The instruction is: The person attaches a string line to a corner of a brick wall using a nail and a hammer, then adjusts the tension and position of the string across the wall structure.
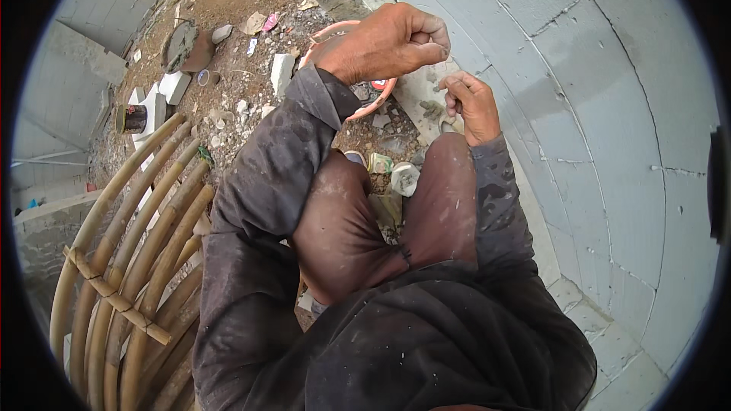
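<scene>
My left hand (396,42) is raised above an orange tub (387,96), its fingers curled in and the thumb pressed against them. Whatever it may grip is hidden or too thin to make out. Lower and to its right, beside the wall, my right hand (474,109) has its fingertips bent together in a pinch. Anything between those fingertips is too small to name. The two hands are apart. Part of the tub is covered by my left hand and sleeve; a small red item (379,84) shows inside it.
A grey block wall (548,99) curves along my right. Bamboo poles (145,259) tied with a crosspiece lie at my left. A mortar-filled bucket (183,49), white block pieces (175,87) and rubble cover the dirt ahead. A round whitish container (405,179) sits between my knees.
</scene>
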The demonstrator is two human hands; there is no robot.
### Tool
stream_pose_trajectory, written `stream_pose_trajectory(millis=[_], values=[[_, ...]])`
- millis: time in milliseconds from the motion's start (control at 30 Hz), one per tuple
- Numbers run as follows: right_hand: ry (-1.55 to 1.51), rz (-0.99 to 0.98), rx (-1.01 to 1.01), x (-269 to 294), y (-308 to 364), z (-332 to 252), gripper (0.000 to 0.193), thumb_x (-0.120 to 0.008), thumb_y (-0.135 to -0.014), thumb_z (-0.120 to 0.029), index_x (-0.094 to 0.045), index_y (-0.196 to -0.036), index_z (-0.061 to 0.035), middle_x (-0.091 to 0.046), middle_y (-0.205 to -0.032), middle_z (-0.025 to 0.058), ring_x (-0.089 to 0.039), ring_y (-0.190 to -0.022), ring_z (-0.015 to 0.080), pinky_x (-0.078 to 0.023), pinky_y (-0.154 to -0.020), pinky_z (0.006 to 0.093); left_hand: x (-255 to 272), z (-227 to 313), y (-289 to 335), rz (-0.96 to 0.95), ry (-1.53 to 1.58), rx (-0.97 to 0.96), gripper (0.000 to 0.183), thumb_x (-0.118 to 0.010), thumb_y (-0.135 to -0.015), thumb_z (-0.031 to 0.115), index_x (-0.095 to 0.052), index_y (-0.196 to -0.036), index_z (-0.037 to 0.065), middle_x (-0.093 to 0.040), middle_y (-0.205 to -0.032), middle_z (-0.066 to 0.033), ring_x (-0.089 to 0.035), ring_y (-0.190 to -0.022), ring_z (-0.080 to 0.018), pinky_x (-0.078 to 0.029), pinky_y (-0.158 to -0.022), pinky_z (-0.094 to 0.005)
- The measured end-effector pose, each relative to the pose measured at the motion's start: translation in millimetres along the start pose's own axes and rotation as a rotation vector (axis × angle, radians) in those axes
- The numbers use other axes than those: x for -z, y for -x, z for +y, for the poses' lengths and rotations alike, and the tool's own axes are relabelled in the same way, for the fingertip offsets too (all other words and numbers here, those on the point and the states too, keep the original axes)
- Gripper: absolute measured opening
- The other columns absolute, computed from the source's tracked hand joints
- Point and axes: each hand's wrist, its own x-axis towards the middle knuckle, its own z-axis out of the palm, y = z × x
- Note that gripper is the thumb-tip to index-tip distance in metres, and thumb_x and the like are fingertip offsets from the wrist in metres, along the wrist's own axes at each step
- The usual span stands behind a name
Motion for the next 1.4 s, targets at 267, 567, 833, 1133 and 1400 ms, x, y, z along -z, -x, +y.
stream_pose_trajectory(millis=[267, 567, 833, 1133, 1400], values=[[0.496, 0.165, 0.542, -85.5, -95.3, 45.8, 0.017, -0.066, -0.094, -0.017, -0.072, -0.095, -0.0007, -0.065, -0.077, 0.0016, -0.060, -0.074, 0.0113, -0.049, -0.070, 0.0325, -6.8, 32.1, 9.4, 0.524, -0.215, -0.306, 0.011, -0.062, -0.074, 0.007, -0.070, -0.078, 0.001, -0.059, -0.057, -0.0150, -0.058, -0.049, -0.0322, -0.045, -0.052, -0.0463], [1.278, -0.118, 0.288, -101.5, -218.7, 138.5, 0.020, -0.066, -0.084, -0.017, -0.079, -0.097, -0.0088, -0.075, -0.096, 0.0186, -0.072, -0.093, 0.0380, -0.056, -0.086, 0.0448, -9.4, 41.5, 1.1, 0.514, -0.116, -0.293, 0.005, -0.071, -0.058, 0.003, -0.066, -0.057, 0.002, -0.060, -0.052, -0.0168, -0.060, -0.048, -0.0263, -0.043, -0.047, -0.0409], [1.630, -0.189, 0.086, -107.5, -287.0, 223.4, 0.024, -0.066, -0.086, -0.019, -0.079, -0.106, -0.0102, -0.075, -0.102, 0.0211, -0.071, -0.101, 0.0396, -0.055, -0.094, 0.0460, -9.0, 41.9, 2.6, 0.499, -0.101, -0.341, 0.009, -0.073, -0.074, 0.012, -0.072, -0.065, 0.009, -0.060, -0.061, -0.0071, -0.054, -0.064, -0.0185, -0.041, -0.069, -0.0387], [1.767, -0.199, 0.117, -132.8, -284.2, 239.7, 0.025, -0.066, -0.088, -0.017, -0.076, -0.106, -0.0044, -0.072, -0.107, 0.0261, -0.069, -0.108, 0.0426, -0.055, -0.095, 0.0506, -31.0, 61.7, -3.4, 0.679, 0.042, -0.289, 0.006, -0.072, -0.083, 0.011, -0.074, -0.082, 0.005, -0.060, -0.083, -0.0046, -0.053, -0.087, -0.0209, -0.039, -0.092, -0.0434], [1.585, -0.056, 0.109, -142.7, -272.8, 239.1, 0.025, -0.063, -0.089, -0.017, -0.076, -0.109, -0.0096, -0.072, -0.115, 0.0229, -0.068, -0.112, 0.0425, -0.053, -0.095, 0.0546, -30.7, 49.9, 3.7, 0.640, 0.104, -0.349, 0.008, -0.070, -0.080, 0.008, -0.071, -0.075, 0.002, -0.057, -0.073, -0.0097, -0.054, -0.081, -0.0236, -0.042, -0.083, -0.0435]])
